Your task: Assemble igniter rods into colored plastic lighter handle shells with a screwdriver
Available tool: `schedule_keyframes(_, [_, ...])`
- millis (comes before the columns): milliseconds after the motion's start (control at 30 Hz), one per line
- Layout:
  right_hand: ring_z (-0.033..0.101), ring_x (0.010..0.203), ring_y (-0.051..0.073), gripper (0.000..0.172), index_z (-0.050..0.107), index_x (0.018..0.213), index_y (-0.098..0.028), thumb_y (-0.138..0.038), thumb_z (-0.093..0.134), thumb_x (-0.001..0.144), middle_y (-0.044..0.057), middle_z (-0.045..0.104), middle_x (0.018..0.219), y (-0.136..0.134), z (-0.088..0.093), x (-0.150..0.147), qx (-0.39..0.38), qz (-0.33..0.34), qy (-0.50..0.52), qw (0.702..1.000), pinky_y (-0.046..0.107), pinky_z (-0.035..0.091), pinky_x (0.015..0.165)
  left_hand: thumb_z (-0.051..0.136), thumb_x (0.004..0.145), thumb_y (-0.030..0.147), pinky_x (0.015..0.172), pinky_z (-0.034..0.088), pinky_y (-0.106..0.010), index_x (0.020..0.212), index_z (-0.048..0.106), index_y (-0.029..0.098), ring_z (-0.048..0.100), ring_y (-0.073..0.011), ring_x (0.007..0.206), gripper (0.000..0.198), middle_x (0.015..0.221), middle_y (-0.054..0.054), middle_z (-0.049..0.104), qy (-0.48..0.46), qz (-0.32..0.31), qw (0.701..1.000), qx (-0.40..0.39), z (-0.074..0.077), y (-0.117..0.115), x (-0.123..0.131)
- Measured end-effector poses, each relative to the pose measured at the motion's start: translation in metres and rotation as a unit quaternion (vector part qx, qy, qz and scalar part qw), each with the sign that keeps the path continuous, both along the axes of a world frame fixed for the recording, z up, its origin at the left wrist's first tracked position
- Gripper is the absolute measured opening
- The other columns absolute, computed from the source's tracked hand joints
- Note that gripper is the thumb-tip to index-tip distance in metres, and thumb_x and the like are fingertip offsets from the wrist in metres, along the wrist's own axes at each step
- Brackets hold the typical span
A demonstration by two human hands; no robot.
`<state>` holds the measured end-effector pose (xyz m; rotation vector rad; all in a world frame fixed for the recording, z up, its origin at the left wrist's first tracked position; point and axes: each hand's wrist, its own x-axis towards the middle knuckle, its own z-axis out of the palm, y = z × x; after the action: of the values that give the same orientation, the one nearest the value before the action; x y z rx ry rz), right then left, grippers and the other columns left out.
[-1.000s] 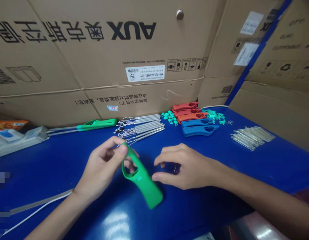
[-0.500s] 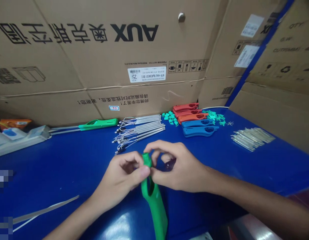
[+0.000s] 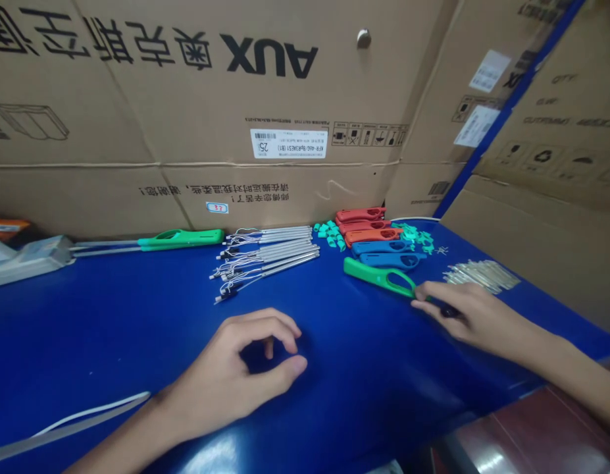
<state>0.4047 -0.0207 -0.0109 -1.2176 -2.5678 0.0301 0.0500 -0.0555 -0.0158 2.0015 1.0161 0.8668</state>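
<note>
One green handle (image 3: 376, 276) touched by loosely open right hand (image 3: 470, 319).

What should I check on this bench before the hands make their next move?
1. Left hand free: ok, curled on the blue table, holding nothing.
2. Right hand on the green handle: ok, fingertips touch its looped end.
3. Green handle settled: ok, lying flat beside the blue handles.
4. Metal rods out of the way: ok, bundled apart from both hands.
5. Dark piece under the right fingers: cannot tell what it is or whether it is gripped.
</note>
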Motion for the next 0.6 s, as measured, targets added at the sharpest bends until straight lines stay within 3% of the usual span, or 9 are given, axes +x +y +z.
schedule_keyframes(133, [0.053,0.046,0.011,0.018,0.055,0.107,-0.021,-0.033,0.050,0.095,0.000,0.065,0.071,0.001,-0.010,0.015,-0.013,-0.026,0.018,0.999,0.024,0.040,0.046,0.063,0.083,0.023,0.066,0.049,-0.020,0.078,0.065,0.019,0.062,-0.0105,0.077,0.007,0.093,-0.001,0.068,0.035,-0.014,0.999,0.003,-0.002,0.003,-0.002])
schedule_keyframes(200, [0.062,0.056,0.014,0.021,0.057,0.112,-0.021,-0.029,0.050,0.094,0.004,0.071,0.084,0.003,-0.013,0.021,0.003,-0.020,0.017,1.000,0.025,0.047,0.052,0.062,0.084,0.024,0.067,0.049,-0.020,0.078,0.065,0.019,0.062,-0.0104,0.078,0.008,0.094,-0.001,0.068,0.050,-0.018,0.999,0.008,-0.004,0.005,-0.003])
schedule_keyframes(333, [0.070,0.084,0.023,0.024,0.065,0.098,-0.020,-0.016,0.043,0.089,0.011,0.070,0.108,0.011,-0.019,0.036,0.065,-0.005,-0.019,0.998,0.033,0.055,0.069,0.062,0.085,0.025,0.071,0.048,-0.020,0.077,0.065,0.020,0.063,-0.0101,0.079,0.010,0.094,0.000,0.068,0.080,-0.017,0.996,0.033,-0.008,0.007,-0.005])
schedule_keyframes(500, [0.069,0.079,0.023,0.024,0.068,0.094,-0.017,-0.015,0.045,0.087,0.014,0.067,0.104,0.005,-0.015,0.033,0.072,-0.067,-0.061,0.993,0.037,0.055,0.071,0.061,0.086,0.026,0.075,0.048,-0.021,0.082,0.066,0.021,0.063,-0.0098,0.081,0.008,0.092,0.001,0.069,0.108,-0.022,0.992,0.054,-0.012,0.008,-0.005])
schedule_keyframes(600, [0.067,0.072,0.018,0.024,0.070,0.103,-0.019,-0.027,0.050,0.091,0.011,0.065,0.102,-0.008,-0.012,0.014,0.057,-0.058,-0.039,0.996,0.032,0.056,0.067,0.060,0.087,0.025,0.077,0.048,-0.020,0.083,0.066,0.021,0.064,-0.0100,0.082,0.009,0.092,0.001,0.068,0.114,-0.028,0.991,0.061,-0.013,0.007,-0.005])
